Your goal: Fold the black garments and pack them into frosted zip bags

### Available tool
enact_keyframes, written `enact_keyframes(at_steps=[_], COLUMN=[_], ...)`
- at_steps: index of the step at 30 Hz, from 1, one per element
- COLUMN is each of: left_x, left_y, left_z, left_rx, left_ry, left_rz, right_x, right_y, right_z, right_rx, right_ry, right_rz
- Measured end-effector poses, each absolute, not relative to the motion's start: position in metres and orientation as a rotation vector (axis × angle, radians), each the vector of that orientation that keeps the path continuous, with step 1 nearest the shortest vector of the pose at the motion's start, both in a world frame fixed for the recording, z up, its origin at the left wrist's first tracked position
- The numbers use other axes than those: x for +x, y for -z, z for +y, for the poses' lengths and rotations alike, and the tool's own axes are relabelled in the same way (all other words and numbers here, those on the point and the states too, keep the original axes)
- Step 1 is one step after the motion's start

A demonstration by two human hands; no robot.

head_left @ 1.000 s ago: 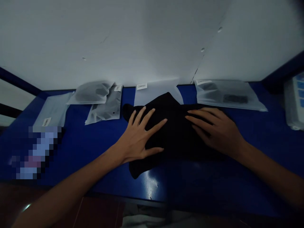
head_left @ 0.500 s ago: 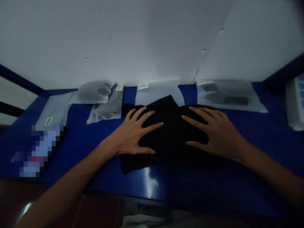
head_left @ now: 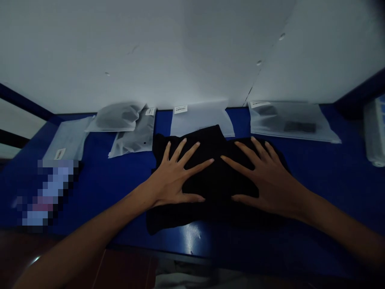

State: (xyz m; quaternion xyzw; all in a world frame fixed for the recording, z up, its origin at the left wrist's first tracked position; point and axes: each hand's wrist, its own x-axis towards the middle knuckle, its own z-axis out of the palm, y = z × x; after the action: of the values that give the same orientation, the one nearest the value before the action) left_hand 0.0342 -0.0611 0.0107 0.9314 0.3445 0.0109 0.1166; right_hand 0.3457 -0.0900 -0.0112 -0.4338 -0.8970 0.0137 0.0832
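Note:
A black piece of cloth, seemingly a garment (head_left: 216, 180), lies spread on the blue tabletop in front of me. My left hand (head_left: 174, 178) rests flat on its left half with the fingers spread wide. On the right half lies my right hand (head_left: 267, 180), palm down, its fingers also apart. Neither hand grips the fabric. Just behind the cloth is a frosted plastic bag (head_left: 201, 118) with a white label; the cloth's upper edge covers part of it.
More frosted bags with dark contents (head_left: 118, 116) lie at the back left, beside a pale labelled bag (head_left: 67, 138). Another frosted bag (head_left: 291, 122) lies back right. A pixelated object (head_left: 51, 192) sits left; a pale container (head_left: 374, 132) stands far right. A white wall (head_left: 180, 52) rises behind.
Both hands have slid slightly toward me and closer together, pressing on the black cloth. The cloth has shifted toward the front edge, and its front left corner now sits nearer to me.

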Motion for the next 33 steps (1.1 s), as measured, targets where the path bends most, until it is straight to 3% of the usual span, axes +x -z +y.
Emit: enact_keyframes(at_steps=[16, 28, 33], left_x=[0.021, 0.021, 0.021], left_y=[-0.007, -0.009, -0.018], left_z=[-0.047, -0.046, -0.048], left_rx=[2.776, 2.793, 2.889], left_ry=[-0.095, -0.05, -0.324], left_rz=[0.982, 1.033, 0.812], right_x=[0.35, 0.359, 0.357], right_y=[0.009, 0.015, 0.01], right_z=[-0.082, -0.074, -0.075], right_rx=[-1.28, -1.336, -1.269], right_ry=[0.107, -0.044, -0.031], right_rz=[-2.679, -2.695, -2.648])
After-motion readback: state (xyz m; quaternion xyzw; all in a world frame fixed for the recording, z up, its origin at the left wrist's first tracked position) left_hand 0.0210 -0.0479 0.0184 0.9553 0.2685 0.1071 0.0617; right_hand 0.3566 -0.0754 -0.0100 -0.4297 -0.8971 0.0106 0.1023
